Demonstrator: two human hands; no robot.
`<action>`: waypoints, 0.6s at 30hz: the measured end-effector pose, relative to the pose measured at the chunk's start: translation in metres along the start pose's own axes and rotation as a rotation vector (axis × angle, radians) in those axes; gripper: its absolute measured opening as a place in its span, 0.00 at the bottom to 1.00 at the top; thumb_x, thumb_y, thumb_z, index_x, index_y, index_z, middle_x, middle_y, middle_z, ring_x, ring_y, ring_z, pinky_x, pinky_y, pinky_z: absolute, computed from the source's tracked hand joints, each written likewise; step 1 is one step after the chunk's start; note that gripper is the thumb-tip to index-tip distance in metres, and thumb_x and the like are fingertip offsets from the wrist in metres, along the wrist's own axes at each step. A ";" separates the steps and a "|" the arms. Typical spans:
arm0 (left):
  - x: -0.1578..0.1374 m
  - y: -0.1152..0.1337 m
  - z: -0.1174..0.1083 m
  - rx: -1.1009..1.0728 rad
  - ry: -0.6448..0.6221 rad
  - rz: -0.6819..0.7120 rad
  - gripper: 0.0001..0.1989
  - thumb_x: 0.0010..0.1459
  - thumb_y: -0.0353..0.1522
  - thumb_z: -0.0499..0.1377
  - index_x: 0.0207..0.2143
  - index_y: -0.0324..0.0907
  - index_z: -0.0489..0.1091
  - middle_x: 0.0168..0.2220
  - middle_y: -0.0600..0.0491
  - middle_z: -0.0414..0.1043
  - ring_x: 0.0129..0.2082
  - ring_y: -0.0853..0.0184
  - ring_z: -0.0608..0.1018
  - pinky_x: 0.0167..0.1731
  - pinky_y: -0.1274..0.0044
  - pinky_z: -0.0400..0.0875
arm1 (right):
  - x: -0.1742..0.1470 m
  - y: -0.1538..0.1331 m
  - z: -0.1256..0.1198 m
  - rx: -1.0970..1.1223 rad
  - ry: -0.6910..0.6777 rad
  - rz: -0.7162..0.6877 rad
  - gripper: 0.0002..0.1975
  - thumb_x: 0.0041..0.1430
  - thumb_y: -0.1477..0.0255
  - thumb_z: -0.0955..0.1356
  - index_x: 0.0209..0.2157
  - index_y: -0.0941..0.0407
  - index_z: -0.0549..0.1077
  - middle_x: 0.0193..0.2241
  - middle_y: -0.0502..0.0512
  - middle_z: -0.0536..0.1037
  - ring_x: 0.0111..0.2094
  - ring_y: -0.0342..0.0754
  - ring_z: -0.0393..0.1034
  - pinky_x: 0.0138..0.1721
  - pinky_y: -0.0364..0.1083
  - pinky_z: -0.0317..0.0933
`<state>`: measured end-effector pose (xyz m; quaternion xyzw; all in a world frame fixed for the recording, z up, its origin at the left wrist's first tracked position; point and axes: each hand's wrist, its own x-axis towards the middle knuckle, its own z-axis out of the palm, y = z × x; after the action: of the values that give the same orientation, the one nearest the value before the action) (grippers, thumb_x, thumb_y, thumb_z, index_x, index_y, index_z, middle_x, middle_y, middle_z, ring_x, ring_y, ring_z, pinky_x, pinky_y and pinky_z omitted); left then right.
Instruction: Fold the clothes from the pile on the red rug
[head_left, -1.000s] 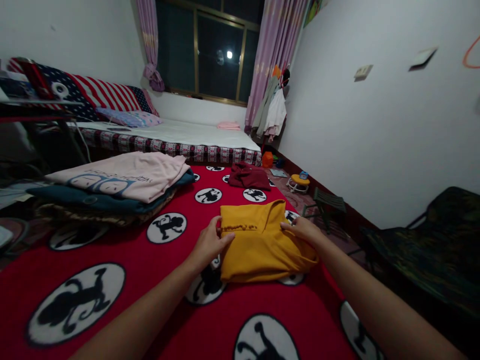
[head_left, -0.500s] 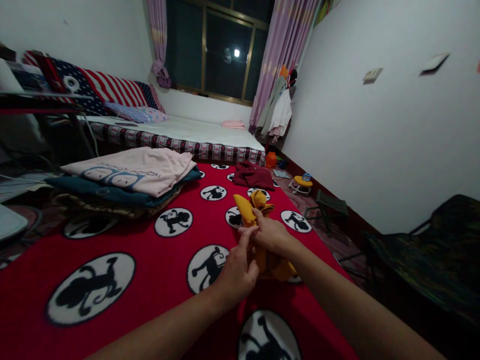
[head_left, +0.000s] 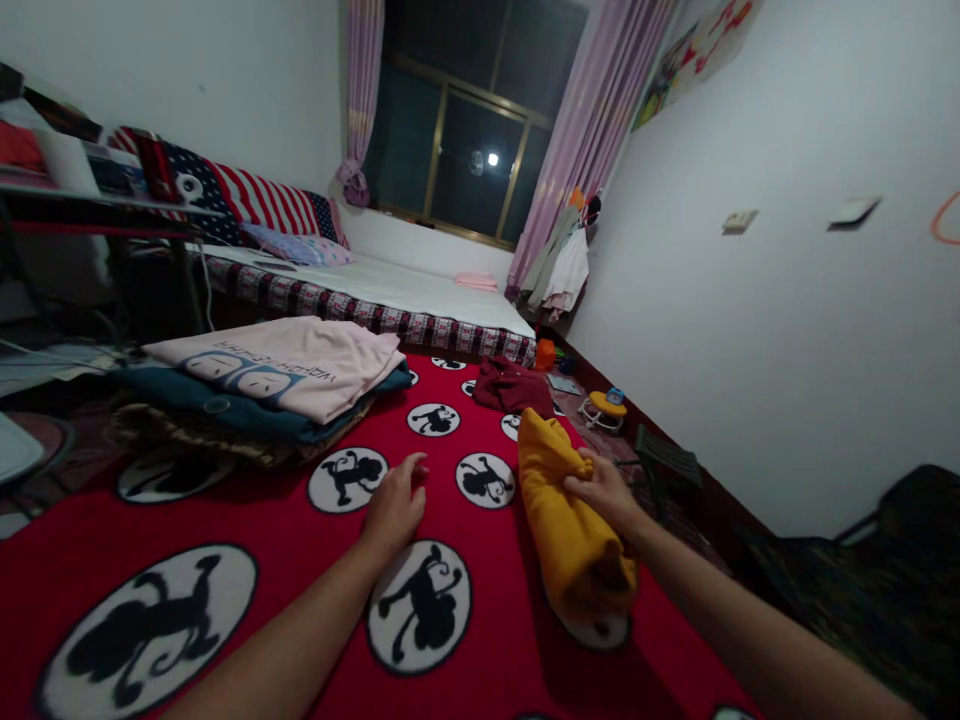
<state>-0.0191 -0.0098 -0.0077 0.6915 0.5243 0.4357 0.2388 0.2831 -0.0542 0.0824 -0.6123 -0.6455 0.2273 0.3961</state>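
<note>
A folded mustard-yellow garment (head_left: pixel 559 520) is gripped along its right side by my right hand (head_left: pixel 604 492). It is a long, thick bundle, tilted, with its near end seemingly raised off the red blanket (head_left: pixel 300 610) and a shadow beneath. What kind of garment it is cannot be made out. My left hand (head_left: pixel 396 503) hovers over the blanket to the left, apart from the bundle, fingers loosely curved and holding nothing. A folded maroon garment (head_left: pixel 510 385) lies beyond the yellow one.
On the left sits a stack with a pale pink shirt (head_left: pixel 292 365) over a teal garment (head_left: pixel 315 428). Behind are a bed (head_left: pixel 390 285) and a window. To the right stand a yellow-topped stool (head_left: pixel 606 404), a folding stool (head_left: pixel 667 455) and a dark chair (head_left: pixel 885 570).
My hands have separated: the left moved left, off the yellow garment. My right hand has shifted right with the garment, which now shows as a long bundle. The view has tilted slightly.
</note>
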 end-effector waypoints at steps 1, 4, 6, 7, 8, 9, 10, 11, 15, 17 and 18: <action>-0.001 -0.002 0.002 0.046 -0.022 0.019 0.23 0.52 0.21 0.53 0.51 0.40 0.66 0.42 0.48 0.75 0.44 0.62 0.75 0.49 0.68 0.67 | 0.015 -0.003 -0.011 0.012 0.012 -0.005 0.13 0.41 0.67 0.66 0.32 0.55 0.67 0.27 0.50 0.75 0.27 0.47 0.70 0.28 0.44 0.62; -0.006 0.003 0.004 0.154 -0.070 0.090 0.20 0.54 0.22 0.52 0.49 0.41 0.68 0.43 0.49 0.74 0.46 0.61 0.72 0.50 0.67 0.65 | 0.076 -0.020 -0.040 -0.149 0.131 -0.002 0.16 0.42 0.68 0.67 0.36 0.56 0.69 0.31 0.54 0.78 0.32 0.50 0.72 0.32 0.44 0.64; -0.007 0.008 0.004 0.189 -0.090 0.105 0.19 0.55 0.23 0.52 0.48 0.41 0.69 0.44 0.48 0.73 0.47 0.60 0.71 0.50 0.66 0.64 | 0.123 -0.032 -0.051 -0.372 0.245 0.009 0.17 0.44 0.69 0.68 0.39 0.57 0.71 0.34 0.56 0.78 0.35 0.51 0.72 0.33 0.44 0.64; -0.008 0.010 0.004 0.197 -0.097 0.104 0.19 0.55 0.23 0.52 0.48 0.41 0.69 0.45 0.48 0.73 0.47 0.60 0.70 0.51 0.66 0.64 | 0.146 -0.037 -0.053 -0.481 0.288 0.011 0.18 0.45 0.69 0.68 0.41 0.58 0.71 0.35 0.57 0.79 0.36 0.51 0.72 0.34 0.44 0.63; -0.007 0.011 0.003 0.198 -0.104 0.100 0.19 0.55 0.23 0.51 0.48 0.41 0.70 0.45 0.48 0.73 0.47 0.60 0.70 0.50 0.66 0.64 | 0.169 -0.041 -0.052 -0.580 0.321 0.015 0.19 0.46 0.69 0.69 0.42 0.58 0.71 0.37 0.58 0.79 0.37 0.51 0.72 0.35 0.44 0.63; -0.007 0.012 0.003 0.195 -0.110 0.097 0.19 0.55 0.23 0.51 0.48 0.41 0.70 0.45 0.49 0.72 0.47 0.60 0.70 0.50 0.66 0.64 | 0.191 -0.043 -0.050 -0.669 0.344 0.023 0.19 0.48 0.68 0.69 0.44 0.58 0.71 0.38 0.59 0.78 0.38 0.51 0.73 0.36 0.44 0.62; -0.007 0.012 0.003 0.189 -0.115 0.096 0.18 0.55 0.23 0.51 0.47 0.42 0.70 0.45 0.49 0.72 0.46 0.60 0.70 0.49 0.67 0.64 | 0.212 -0.044 -0.046 -0.747 0.361 0.033 0.20 0.49 0.67 0.69 0.45 0.58 0.71 0.39 0.59 0.78 0.39 0.52 0.73 0.36 0.44 0.62; -0.006 0.011 0.003 0.183 -0.119 0.094 0.18 0.55 0.23 0.51 0.46 0.43 0.70 0.44 0.49 0.72 0.46 0.61 0.71 0.49 0.67 0.65 | 0.231 -0.045 -0.040 -0.814 0.374 0.040 0.20 0.51 0.67 0.69 0.46 0.57 0.70 0.40 0.60 0.78 0.40 0.53 0.73 0.37 0.44 0.62; -0.007 0.009 0.006 0.169 -0.124 0.075 0.16 0.55 0.23 0.51 0.42 0.44 0.72 0.43 0.50 0.72 0.45 0.61 0.71 0.46 0.68 0.66 | 0.288 -0.033 -0.013 -0.891 0.351 0.091 0.22 0.56 0.64 0.67 0.50 0.59 0.68 0.46 0.64 0.75 0.46 0.55 0.71 0.42 0.47 0.60; -0.008 0.007 0.008 0.173 -0.132 0.072 0.16 0.55 0.23 0.51 0.40 0.45 0.73 0.44 0.50 0.72 0.45 0.61 0.71 0.46 0.68 0.67 | 0.303 -0.018 0.000 -0.840 0.294 0.150 0.28 0.57 0.57 0.66 0.52 0.62 0.66 0.47 0.68 0.74 0.48 0.56 0.70 0.44 0.48 0.60; -0.008 0.007 0.008 0.178 -0.136 0.071 0.15 0.55 0.23 0.51 0.39 0.46 0.73 0.44 0.50 0.71 0.45 0.61 0.71 0.46 0.68 0.67 | 0.306 -0.008 0.006 -0.806 0.267 0.188 0.32 0.57 0.53 0.65 0.54 0.64 0.65 0.48 0.71 0.73 0.48 0.57 0.70 0.44 0.49 0.60</action>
<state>-0.0089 -0.0184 -0.0092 0.7563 0.5184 0.3477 0.1960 0.2926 0.2426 0.1565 -0.7981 -0.5671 -0.0892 0.1829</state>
